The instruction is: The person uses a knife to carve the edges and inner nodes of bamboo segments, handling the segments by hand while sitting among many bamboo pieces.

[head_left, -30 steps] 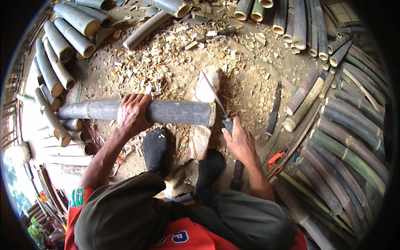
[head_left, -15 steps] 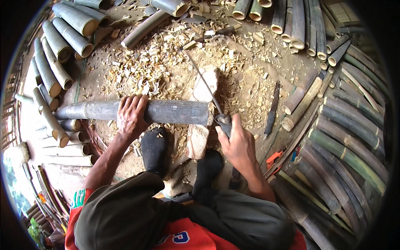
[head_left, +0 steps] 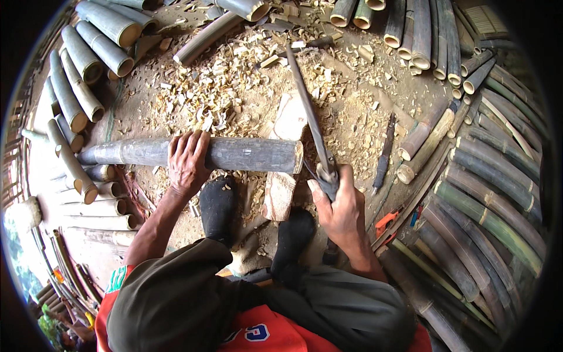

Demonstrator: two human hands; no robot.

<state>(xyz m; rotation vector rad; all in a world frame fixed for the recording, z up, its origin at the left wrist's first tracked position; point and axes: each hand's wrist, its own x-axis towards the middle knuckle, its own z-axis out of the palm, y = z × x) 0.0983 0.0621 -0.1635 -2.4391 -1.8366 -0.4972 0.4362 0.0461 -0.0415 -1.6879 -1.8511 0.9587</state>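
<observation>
A thick, grey-skinned bamboo pole (head_left: 252, 155) lies across in front of me, its cut right end resting over a pale wooden block (head_left: 278, 196). My left hand (head_left: 188, 161) grips the pole from above, near its middle. In my right hand (head_left: 342, 208) is a machete (head_left: 309, 105), held by its dark handle just right of the pole's cut end. Its long blade points away from me, the broad side partly turned up, and appears apart from the pole's rim. My feet in dark socks (head_left: 218, 208) stand on either side of the block.
Wood shavings (head_left: 205, 100) litter the ground beyond the pole. Cut bamboo lengths (head_left: 79, 70) are stacked at the left, with more bamboo poles (head_left: 492, 205) at the right. A dark-handled tool (head_left: 383, 158) and an orange-handled tool (head_left: 385, 222) lie right of my right hand.
The machete has swung to the right, and its blade has turned from a thin edge to show its broad side. My right hand has shifted slightly right; my left hand stays on the pole.
</observation>
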